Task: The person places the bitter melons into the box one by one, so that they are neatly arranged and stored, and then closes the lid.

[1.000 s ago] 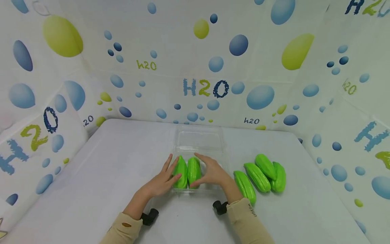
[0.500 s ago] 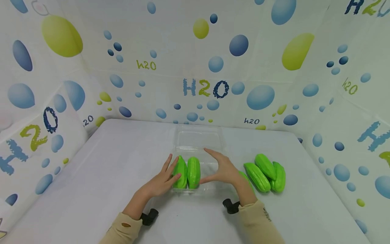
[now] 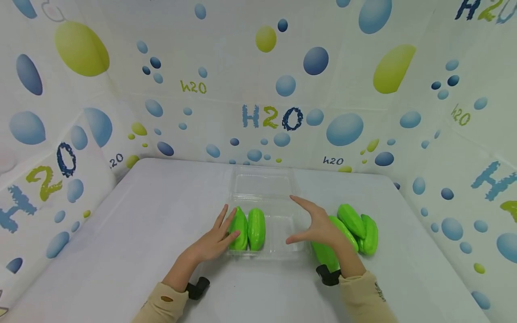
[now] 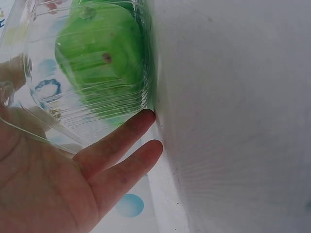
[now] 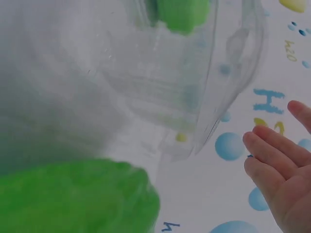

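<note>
A clear plastic clamshell container (image 3: 279, 231) stands mid-table with its lid (image 3: 264, 184) folded back. Two long, ridged green vegetables (image 3: 256, 229) lie side by side in its left part. My left hand (image 3: 212, 242) rests at the container's left side; its thumb overlaps the leftmost vegetable (image 3: 239, 242), and in the left wrist view two straight fingers (image 4: 119, 145) lie by the outer wall. Over the container's right edge is my right hand (image 3: 321, 229), thumb and fingers spread apart, holding nothing. Its wrist partly hides a loose green vegetable (image 3: 324, 255).
Several more of these vegetables lie right of the container, one leaning on another (image 3: 351, 220). A white cloth covers the table (image 3: 161, 211). Behind it and at both sides hangs a bubble-patterned curtain (image 3: 226, 89).
My right hand has moved right, away from the second vegetable in the container, and now overlaps the loose ones. The left hand has stayed where it was.
</note>
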`<act>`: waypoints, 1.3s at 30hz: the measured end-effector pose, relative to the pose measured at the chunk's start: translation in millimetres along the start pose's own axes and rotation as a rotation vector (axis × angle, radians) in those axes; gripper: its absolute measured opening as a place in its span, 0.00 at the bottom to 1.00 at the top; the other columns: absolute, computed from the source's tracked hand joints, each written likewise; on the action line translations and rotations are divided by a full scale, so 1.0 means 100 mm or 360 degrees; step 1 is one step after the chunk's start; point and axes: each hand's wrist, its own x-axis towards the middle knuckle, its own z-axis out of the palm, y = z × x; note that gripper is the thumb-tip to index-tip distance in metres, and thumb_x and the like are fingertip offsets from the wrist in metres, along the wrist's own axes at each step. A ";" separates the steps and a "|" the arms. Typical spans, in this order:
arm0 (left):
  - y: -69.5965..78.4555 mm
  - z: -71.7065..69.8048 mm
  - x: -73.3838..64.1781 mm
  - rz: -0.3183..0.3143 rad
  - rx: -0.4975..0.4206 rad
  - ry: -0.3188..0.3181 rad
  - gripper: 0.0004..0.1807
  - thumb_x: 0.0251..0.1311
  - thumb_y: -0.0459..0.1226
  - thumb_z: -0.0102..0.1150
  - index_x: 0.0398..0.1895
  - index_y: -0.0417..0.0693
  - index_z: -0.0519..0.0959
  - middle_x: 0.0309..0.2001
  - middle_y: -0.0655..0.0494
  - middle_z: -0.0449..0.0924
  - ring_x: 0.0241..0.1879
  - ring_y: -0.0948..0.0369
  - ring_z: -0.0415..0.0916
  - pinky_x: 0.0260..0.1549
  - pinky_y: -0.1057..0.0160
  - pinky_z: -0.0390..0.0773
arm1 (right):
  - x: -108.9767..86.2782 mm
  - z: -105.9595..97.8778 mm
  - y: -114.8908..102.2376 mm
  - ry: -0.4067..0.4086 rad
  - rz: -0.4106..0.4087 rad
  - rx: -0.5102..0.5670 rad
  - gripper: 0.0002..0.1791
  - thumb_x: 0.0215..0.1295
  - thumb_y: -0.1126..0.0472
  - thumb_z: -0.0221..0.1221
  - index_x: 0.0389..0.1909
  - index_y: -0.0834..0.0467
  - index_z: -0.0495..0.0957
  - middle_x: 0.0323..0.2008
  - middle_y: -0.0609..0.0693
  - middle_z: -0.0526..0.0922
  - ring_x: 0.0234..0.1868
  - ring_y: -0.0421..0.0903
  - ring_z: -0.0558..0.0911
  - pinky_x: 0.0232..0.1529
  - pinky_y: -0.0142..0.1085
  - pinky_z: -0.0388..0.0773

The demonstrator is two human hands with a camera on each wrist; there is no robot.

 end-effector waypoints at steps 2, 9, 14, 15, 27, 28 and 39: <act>-0.01 0.01 0.00 0.0004 0.0004 0.0002 0.36 0.69 0.51 0.37 0.72 0.48 0.37 0.71 0.44 0.23 0.64 0.36 0.48 0.51 0.36 0.61 | -0.04 -0.03 0.01 -0.0004 0.0018 -0.0019 0.58 0.29 0.42 0.75 0.68 0.44 0.57 0.66 0.47 0.60 0.66 0.53 0.58 0.59 0.55 0.58; -0.01 0.00 0.00 0.0001 0.0017 0.0010 0.36 0.69 0.51 0.36 0.72 0.48 0.37 0.71 0.45 0.23 0.64 0.37 0.48 0.51 0.36 0.61 | -0.12 -0.14 0.05 -0.0013 0.0069 -0.0069 0.59 0.30 0.42 0.75 0.69 0.45 0.56 0.67 0.50 0.59 0.66 0.56 0.56 0.59 0.57 0.57; 0.00 0.00 -0.01 -0.0004 0.0016 0.0003 0.36 0.70 0.51 0.36 0.72 0.48 0.37 0.71 0.45 0.22 0.64 0.37 0.48 0.51 0.36 0.61 | -0.16 -0.20 0.11 -0.0025 0.0070 -0.0097 0.59 0.31 0.43 0.75 0.69 0.47 0.55 0.67 0.52 0.58 0.66 0.57 0.56 0.58 0.58 0.57; 0.00 0.00 -0.01 -0.0004 0.0013 0.0001 0.36 0.69 0.51 0.36 0.72 0.48 0.37 0.71 0.45 0.22 0.64 0.37 0.48 0.52 0.36 0.61 | -0.16 -0.20 0.12 -0.0026 0.0076 -0.0105 0.60 0.31 0.43 0.75 0.69 0.47 0.55 0.67 0.52 0.58 0.66 0.57 0.56 0.58 0.58 0.57; -0.02 0.01 0.00 -0.0001 0.0013 0.0004 0.36 0.69 0.51 0.36 0.73 0.49 0.37 0.71 0.45 0.23 0.64 0.36 0.48 0.51 0.36 0.61 | -0.26 -0.39 0.20 0.0026 0.0087 -0.0196 0.60 0.30 0.43 0.75 0.69 0.51 0.56 0.67 0.55 0.59 0.65 0.59 0.59 0.57 0.58 0.59; -0.02 0.01 0.00 0.0000 0.0009 0.0003 0.36 0.69 0.51 0.36 0.73 0.49 0.37 0.71 0.45 0.23 0.64 0.36 0.48 0.51 0.36 0.61 | -0.27 -0.40 0.20 0.0027 0.0078 -0.0205 0.60 0.31 0.44 0.75 0.69 0.52 0.56 0.66 0.55 0.59 0.65 0.59 0.59 0.57 0.58 0.60; 0.00 0.00 -0.01 -0.0010 0.0011 0.0007 0.36 0.70 0.50 0.37 0.72 0.48 0.37 0.71 0.45 0.23 0.64 0.36 0.48 0.52 0.37 0.61 | -0.35 -0.46 0.33 0.0007 0.0094 -0.0242 0.60 0.31 0.43 0.75 0.69 0.49 0.55 0.66 0.56 0.59 0.63 0.61 0.60 0.55 0.60 0.60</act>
